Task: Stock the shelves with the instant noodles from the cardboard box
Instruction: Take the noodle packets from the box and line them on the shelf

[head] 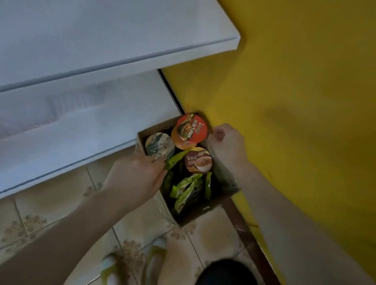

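Now my left hand [139, 174] curls its fingers over the near edge of the cardboard box [211, 207], touching a green packet [176, 156]; whether they pinch it, I cannot tell. My right hand [227, 143] is closed on the far rim, just beside the orange-lidded cup [190, 130]. Better to steady the box, then lift one cup straight up toward the shelf [66, 99].
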A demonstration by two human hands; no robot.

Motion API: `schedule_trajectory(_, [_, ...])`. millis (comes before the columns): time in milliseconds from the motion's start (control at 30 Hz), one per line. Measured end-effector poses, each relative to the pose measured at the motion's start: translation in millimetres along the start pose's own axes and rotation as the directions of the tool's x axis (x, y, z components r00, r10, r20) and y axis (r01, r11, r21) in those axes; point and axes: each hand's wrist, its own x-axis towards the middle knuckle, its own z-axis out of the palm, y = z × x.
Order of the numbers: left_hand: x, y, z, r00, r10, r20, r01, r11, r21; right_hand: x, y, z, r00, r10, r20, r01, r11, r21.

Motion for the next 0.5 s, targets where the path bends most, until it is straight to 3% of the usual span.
schedule_trajectory(167, [12.7,12.8,58.0,0.974,-0.015,0.224,0.015,1.0,0.003,2.1,85.7,19.3,0.975,0.212,0.066,-0.212,0.977,-0.006])
schedule_trajectory(500, [48.6,20.9,201.7,0.883,-0.131,0.45,0.147,0.989,-0.002,24.2,198.8,115.8,0.875,0.447,0.186,-0.468,0.879,0.088])
